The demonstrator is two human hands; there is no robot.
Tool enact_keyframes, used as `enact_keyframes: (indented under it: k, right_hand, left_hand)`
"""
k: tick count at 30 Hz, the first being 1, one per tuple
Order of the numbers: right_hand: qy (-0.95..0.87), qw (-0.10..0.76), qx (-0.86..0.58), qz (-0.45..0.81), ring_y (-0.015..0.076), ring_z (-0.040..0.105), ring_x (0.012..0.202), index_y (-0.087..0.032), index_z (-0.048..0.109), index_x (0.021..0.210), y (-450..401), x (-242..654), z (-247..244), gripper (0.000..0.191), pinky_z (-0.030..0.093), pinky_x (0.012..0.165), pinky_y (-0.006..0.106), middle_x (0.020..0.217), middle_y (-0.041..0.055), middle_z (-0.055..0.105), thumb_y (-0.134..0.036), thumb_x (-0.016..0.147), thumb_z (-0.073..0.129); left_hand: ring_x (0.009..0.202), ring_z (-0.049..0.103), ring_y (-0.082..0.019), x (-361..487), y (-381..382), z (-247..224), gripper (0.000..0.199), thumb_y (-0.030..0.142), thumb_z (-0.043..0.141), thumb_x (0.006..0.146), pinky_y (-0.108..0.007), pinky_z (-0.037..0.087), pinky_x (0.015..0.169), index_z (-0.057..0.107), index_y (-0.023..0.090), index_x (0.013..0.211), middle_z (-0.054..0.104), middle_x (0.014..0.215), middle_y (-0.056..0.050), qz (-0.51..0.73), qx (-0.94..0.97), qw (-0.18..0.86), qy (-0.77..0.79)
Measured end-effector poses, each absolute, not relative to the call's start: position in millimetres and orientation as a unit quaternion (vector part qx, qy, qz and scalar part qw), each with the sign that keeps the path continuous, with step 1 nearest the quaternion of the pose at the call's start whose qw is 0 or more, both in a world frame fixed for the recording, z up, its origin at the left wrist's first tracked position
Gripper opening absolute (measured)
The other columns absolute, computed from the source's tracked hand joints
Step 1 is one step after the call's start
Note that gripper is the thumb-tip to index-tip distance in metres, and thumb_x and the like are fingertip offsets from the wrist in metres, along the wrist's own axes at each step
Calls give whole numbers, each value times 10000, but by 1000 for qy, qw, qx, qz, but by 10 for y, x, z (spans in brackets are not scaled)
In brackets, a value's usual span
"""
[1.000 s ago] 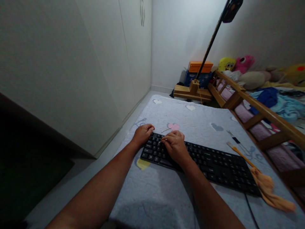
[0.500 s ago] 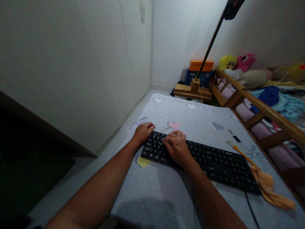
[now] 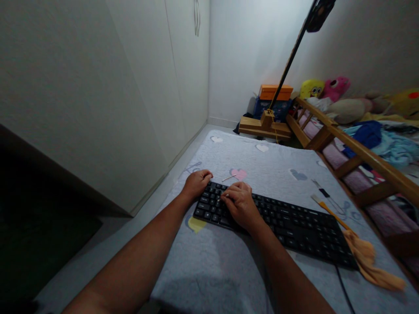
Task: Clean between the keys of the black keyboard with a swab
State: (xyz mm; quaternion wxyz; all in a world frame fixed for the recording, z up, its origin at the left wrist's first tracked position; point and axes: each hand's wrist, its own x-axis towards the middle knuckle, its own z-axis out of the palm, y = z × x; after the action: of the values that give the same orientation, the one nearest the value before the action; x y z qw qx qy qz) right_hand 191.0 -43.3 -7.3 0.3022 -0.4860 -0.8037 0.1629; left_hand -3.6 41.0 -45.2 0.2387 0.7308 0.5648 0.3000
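Observation:
A black keyboard (image 3: 304, 226) lies at a slant on the cloth-covered table. My left hand (image 3: 197, 182) is closed at its far left corner, thumb and fingers gripping the edge. Over the left part of the keys, my right hand (image 3: 240, 203) is pinched, with a small white end showing at the fingertips that looks like a cotton swab (image 3: 227, 195); most of it is hidden. Another cotton swab (image 3: 228, 178) rests on the cloth just beyond the keyboard. To the right lie a brush with an orange handle (image 3: 334, 214) and an orange cloth (image 3: 363, 246).
A thin tool with a black grip (image 3: 324, 192) lies beyond the brush. The keyboard cable (image 3: 343, 288) runs toward the front edge. White cabinet doors (image 3: 147, 87) stand left, a wooden bed rail (image 3: 366, 150) right, and a wooden stand (image 3: 265, 124) behind the table.
My right hand has shifted slightly left over the keys, still pinched. My left hand keeps its place at the keyboard's corner. The view has tilted slightly.

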Motion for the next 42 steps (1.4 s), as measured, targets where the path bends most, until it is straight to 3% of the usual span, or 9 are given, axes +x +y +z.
enact_keyframes:
  k: [42]
  right_hand:
    - [-795,319,-500,122,222,524,995,-249,748,846,-318,1771,-164,178,273,976,438,929,27,748,-212,930,596]
  left_hand:
    - [871,675,-206,-53,397,-428,315,307,440,883,-295,490,799,729,182,900,759,913,-58,309,722,259,562]
